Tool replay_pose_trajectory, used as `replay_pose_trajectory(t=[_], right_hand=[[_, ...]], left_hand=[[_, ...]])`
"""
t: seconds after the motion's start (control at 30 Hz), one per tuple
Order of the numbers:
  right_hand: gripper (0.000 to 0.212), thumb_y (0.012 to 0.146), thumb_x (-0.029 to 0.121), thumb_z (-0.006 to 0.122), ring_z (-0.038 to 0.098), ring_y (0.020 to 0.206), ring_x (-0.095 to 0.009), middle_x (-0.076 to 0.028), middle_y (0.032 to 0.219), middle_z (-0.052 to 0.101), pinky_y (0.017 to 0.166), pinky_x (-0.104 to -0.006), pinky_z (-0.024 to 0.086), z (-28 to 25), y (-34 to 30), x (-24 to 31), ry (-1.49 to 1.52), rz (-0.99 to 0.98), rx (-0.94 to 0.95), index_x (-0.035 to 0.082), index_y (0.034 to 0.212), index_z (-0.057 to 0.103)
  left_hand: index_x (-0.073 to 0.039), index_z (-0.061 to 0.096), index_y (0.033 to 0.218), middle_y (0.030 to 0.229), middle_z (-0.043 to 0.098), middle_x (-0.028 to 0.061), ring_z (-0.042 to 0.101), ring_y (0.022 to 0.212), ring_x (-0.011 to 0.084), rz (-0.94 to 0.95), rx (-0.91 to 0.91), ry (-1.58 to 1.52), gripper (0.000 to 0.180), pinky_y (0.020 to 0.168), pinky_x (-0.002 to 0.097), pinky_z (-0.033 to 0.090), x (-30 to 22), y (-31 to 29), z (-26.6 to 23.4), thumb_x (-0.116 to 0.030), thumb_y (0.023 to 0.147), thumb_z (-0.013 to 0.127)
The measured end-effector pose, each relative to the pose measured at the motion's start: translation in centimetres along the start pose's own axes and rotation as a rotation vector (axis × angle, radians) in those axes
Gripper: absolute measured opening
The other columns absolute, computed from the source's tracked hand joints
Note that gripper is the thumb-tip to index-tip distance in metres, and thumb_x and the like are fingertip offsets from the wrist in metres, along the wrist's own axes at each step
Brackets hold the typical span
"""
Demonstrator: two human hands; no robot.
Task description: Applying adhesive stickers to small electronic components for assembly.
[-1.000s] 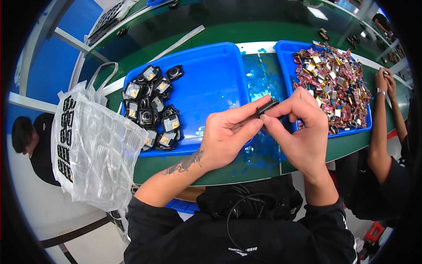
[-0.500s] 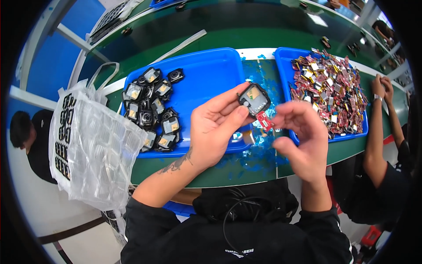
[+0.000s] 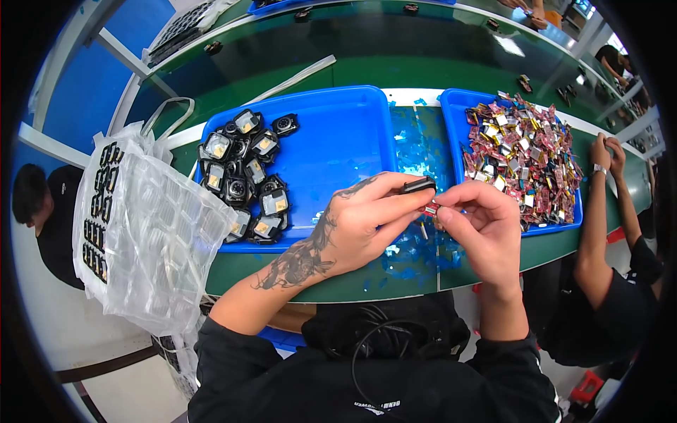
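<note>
My left hand is closed around a black smartwatch case, now seen nearly edge-on. A small red circuit board sticks out just under the case. My right hand pinches at the board with thumb and forefinger, close against the left fingertips. Whether the board is still joined to the case is hidden by my fingers. To the left, more black watch cases lie heaped in a blue tray.
On the right, a second blue tray is heaped with red circuit boards and silvery parts. Blue film scraps litter the green table between the trays. Clear plastic packaging hangs at the left. A co-worker's arms rest at the right.
My left hand has turned the watch case from face-up to edge-on and lowered it slightly. My right fingers, apart before, have closed on the red circuit board.
</note>
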State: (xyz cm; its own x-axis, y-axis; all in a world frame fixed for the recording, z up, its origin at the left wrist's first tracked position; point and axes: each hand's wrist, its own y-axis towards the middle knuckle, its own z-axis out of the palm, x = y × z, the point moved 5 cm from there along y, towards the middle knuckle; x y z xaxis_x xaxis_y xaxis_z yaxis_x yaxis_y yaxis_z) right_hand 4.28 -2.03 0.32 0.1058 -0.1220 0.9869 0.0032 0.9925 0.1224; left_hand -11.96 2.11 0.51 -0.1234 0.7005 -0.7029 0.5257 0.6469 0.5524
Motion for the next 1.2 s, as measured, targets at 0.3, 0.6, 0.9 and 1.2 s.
replay_pose_trajectory(t=[0.3, 0.6, 0.9, 1.2], right_hand=[[0.011, 0.086, 0.001, 0.067, 0.058, 0.082, -0.007, -0.003, 0.091, 0.061, 0.067, -0.0192, 0.051, -0.7, 0.0, -1.0, 0.175, 0.175, 0.079, -0.002, 0.094, 0.060], [0.025, 0.083, -0.006, 0.068, 0.057, 0.078, -0.005, -0.003, 0.088, 0.060, 0.065, -0.0172, 0.046, 0.2, -0.7, -1.1, -0.148, -0.088, -0.187, 0.001, 0.102, 0.054], [0.026, 0.083, -0.007, 0.067, 0.054, 0.069, -0.004, -0.005, 0.086, 0.060, 0.062, -0.0174, 0.044, 0.4, -0.8, -1.7, -0.308, -0.235, -0.272, 0.000, 0.102, 0.051], [0.026, 0.083, -0.007, 0.068, 0.048, 0.064, -0.004, -0.005, 0.086, 0.060, 0.059, -0.0173, 0.040, 1.0, -1.2, -2.3, -0.365, -0.318, -0.350, 0.001, 0.099, 0.050]], left_hand=[[0.001, 0.069, 0.105, 0.101, 0.067, 0.0126, 0.068, 0.087, 0.0176, -0.396, 0.205, -0.194, 0.020, 0.073, 0.0279, 0.057, 0.6, -0.6, 0.6, 0.003, 0.086, 0.064], [0.009, 0.062, 0.112, 0.114, 0.064, 0.0128, 0.064, 0.104, 0.0176, -0.600, -0.001, -0.709, 0.021, 0.089, 0.0280, 0.054, 1.4, -1.5, 2.1, 0.003, 0.091, 0.059], [0.005, 0.045, 0.133, 0.118, 0.061, 0.0161, 0.062, 0.109, 0.0190, -0.559, -0.100, -0.811, 0.046, 0.092, 0.0289, 0.052, 1.7, -1.4, 1.7, 0.009, 0.089, 0.058], [-0.001, 0.036, 0.140, 0.114, 0.062, 0.0146, 0.062, 0.105, 0.0163, -0.577, -0.038, -0.756, 0.058, 0.090, 0.0267, 0.052, 1.4, -1.5, 2.0, 0.010, 0.088, 0.058]])
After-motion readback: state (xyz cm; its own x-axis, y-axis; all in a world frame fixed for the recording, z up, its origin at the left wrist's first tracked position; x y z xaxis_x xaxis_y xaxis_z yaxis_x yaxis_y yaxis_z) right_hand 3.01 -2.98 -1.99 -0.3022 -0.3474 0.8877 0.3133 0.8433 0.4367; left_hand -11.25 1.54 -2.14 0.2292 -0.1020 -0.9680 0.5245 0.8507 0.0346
